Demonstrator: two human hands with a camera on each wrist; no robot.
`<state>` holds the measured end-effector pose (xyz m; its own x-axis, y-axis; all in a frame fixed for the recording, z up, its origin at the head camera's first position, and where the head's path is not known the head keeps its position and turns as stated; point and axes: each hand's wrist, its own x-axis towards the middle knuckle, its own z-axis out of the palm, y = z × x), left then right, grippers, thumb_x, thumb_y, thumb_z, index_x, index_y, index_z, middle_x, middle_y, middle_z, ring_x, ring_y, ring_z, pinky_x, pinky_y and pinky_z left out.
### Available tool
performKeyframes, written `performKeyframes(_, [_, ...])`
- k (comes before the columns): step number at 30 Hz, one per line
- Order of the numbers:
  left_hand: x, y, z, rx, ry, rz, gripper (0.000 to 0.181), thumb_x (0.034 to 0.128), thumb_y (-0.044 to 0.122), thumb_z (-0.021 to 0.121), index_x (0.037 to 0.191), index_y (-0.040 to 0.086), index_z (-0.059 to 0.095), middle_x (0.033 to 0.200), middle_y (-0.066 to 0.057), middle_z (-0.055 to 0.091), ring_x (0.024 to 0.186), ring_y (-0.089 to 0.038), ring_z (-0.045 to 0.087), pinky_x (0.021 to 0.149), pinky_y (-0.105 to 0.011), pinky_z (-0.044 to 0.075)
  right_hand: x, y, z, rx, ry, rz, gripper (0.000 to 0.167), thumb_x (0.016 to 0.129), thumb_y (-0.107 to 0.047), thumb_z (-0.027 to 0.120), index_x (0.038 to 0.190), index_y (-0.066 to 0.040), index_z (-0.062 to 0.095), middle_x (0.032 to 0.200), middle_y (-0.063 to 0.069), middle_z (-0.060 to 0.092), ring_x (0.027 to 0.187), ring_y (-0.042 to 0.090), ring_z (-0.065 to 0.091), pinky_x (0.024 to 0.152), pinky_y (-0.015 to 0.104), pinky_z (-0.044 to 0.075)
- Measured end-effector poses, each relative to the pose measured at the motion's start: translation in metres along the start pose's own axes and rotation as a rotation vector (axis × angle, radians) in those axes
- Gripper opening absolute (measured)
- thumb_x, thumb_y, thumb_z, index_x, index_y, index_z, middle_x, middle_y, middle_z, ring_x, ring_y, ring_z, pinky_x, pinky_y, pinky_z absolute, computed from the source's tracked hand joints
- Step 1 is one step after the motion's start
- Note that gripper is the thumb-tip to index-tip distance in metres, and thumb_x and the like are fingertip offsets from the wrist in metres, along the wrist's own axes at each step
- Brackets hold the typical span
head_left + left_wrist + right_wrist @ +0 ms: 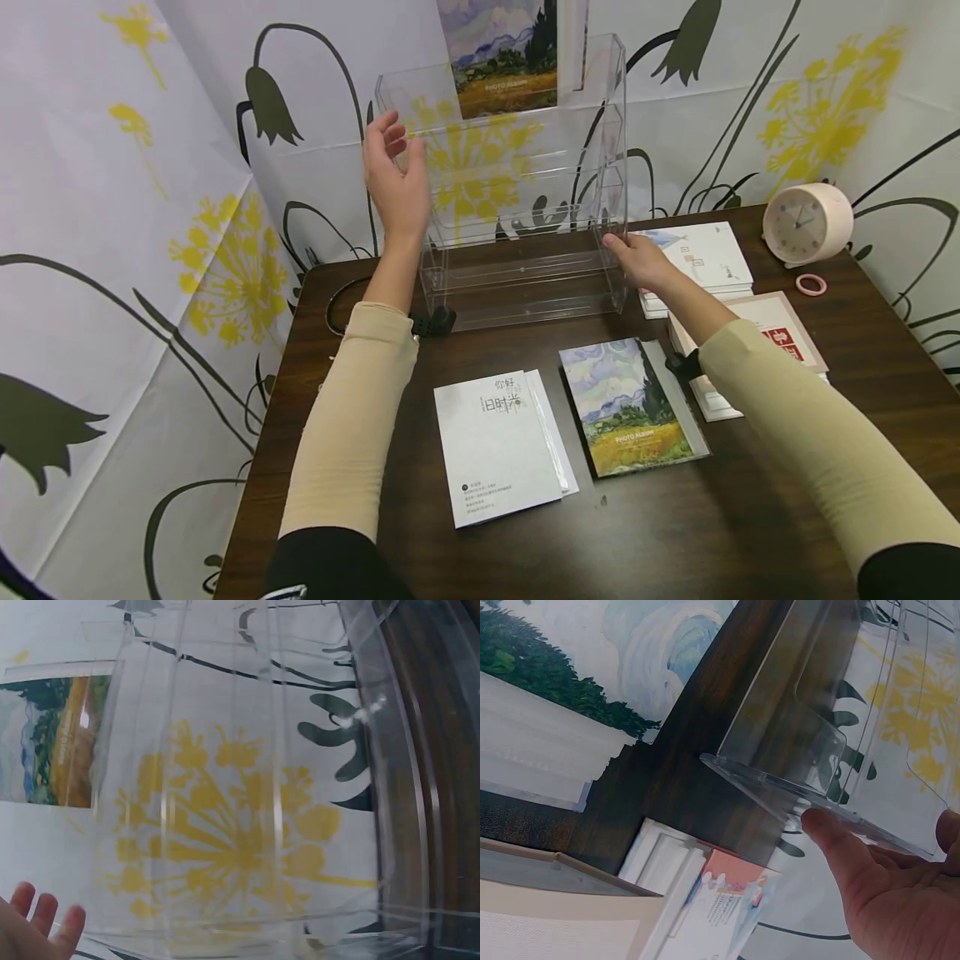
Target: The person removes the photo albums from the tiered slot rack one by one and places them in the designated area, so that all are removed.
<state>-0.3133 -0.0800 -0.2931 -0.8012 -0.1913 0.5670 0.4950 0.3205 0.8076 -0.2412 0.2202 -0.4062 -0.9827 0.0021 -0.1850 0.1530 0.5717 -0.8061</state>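
Note:
A clear tiered acrylic rack (517, 308) stands upright at the back of the table, with a painted photo album (502, 75) in its top tier. My left hand (397, 183) is raised at the rack's upper left side, its fingers loosely bent and holding nothing. In the left wrist view, that hand's fingertips (45, 911) show at the lower left, close to the rack; contact is unclear. Lower down, my right hand (641, 258) grips the rack's right side panel. The right wrist view shows its thumb (821, 825) against the panel's edge.
In front of the rack lie a white booklet (498, 454) and another painted photo album (626, 408). White books (712, 250) and a beige-bordered book stack (798, 321) lie to the right. Beyond them are a round clock (802, 221) and a pink ring (811, 285).

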Motion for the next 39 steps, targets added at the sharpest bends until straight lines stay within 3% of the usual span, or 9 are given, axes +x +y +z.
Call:
performKeyframes(6, [0.021,0.013,0.013,-0.009,-0.095,-0.018,0.045,0.0998,0.014,0.057,0.143,0.01,0.046,0.13,-0.007,0.054,0.116,-0.019,0.053,0.094,-0.021,0.041,0.0,0.0,-0.002,-0.012,0.0,0.002,0.061,0.108,-0.039,0.031,0.128,0.016,0.048,0.12,0.035,0.053,0.105,0.044,0.053,0.094,0.052,0.044])
performKeyframes(9, [0.031,0.021,0.02,-0.025,-0.176,-0.069,0.05,0.1021,0.021,0.054,0.149,0.012,0.039,0.135,-0.007,0.051,0.12,-0.015,0.051,0.096,-0.019,0.039,-0.001,-0.002,-0.002,0.0,0.0,0.003,0.061,0.108,-0.039,0.031,0.126,0.016,0.049,0.12,0.035,0.053,0.106,0.045,0.053,0.094,0.052,0.044])
performKeyframes(16, [0.049,0.039,0.029,0.064,-0.383,-0.187,0.068,0.1031,0.038,0.047,0.158,0.02,0.013,0.157,0.0,0.03,0.14,-0.006,0.028,0.107,-0.013,0.025,0.0,-0.003,-0.001,0.041,-0.002,0.014,0.058,0.108,-0.038,0.033,0.124,0.015,0.05,0.112,0.031,0.055,0.105,0.044,0.055,0.09,0.05,0.048])
performKeyframes(21, [0.057,0.042,0.037,0.02,-0.452,-0.253,0.073,0.1035,0.035,0.046,0.159,0.019,0.001,0.162,0.005,0.017,0.144,-0.004,0.019,0.109,-0.014,0.021,-0.001,-0.002,-0.002,0.023,-0.013,0.019,0.062,0.107,-0.041,0.031,0.127,0.015,0.049,0.116,0.032,0.054,0.106,0.045,0.055,0.089,0.049,0.049])
performKeyframes(25, [0.06,0.042,0.044,0.0,-0.456,-0.242,0.072,0.1041,0.032,0.046,0.159,0.018,0.002,0.162,0.005,0.017,0.144,-0.002,0.019,0.109,-0.012,0.02,-0.001,-0.002,-0.002,0.027,-0.015,0.014,0.061,0.108,-0.04,0.031,0.126,0.015,0.049,0.117,0.034,0.054,0.105,0.046,0.056,0.088,0.049,0.051])
performKeyframes(31, [0.062,0.046,0.056,-0.019,-0.389,-0.226,0.067,0.1036,0.029,0.048,0.158,0.015,0.012,0.156,0.002,0.031,0.14,-0.004,0.029,0.105,-0.01,0.024,0.0,-0.002,-0.002,0.065,-0.018,0.024,0.06,0.107,-0.04,0.033,0.129,0.015,0.047,0.118,0.033,0.053,0.103,0.045,0.057,0.089,0.051,0.051])
performKeyframes(35, [0.062,0.048,0.064,-0.024,-0.327,-0.243,0.058,0.1018,0.026,0.053,0.154,0.017,0.029,0.139,0.002,0.045,0.121,-0.007,0.048,0.092,-0.014,0.039,-0.001,-0.002,-0.003,0.08,-0.026,0.036,0.061,0.108,-0.039,0.032,0.133,0.015,0.045,0.123,0.035,0.052,0.11,0.048,0.055,0.092,0.053,0.049])
performKeyframes(39, [0.062,0.048,0.067,0.054,-0.299,-0.194,0.048,0.0998,0.027,0.057,0.145,0.017,0.044,0.126,0.001,0.05,0.104,-0.007,0.051,0.083,-0.018,0.042,-0.001,-0.003,-0.003,0.073,-0.027,0.041,0.061,0.108,-0.039,0.032,0.133,0.015,0.045,0.123,0.035,0.052,0.113,0.049,0.054,0.094,0.052,0.047])
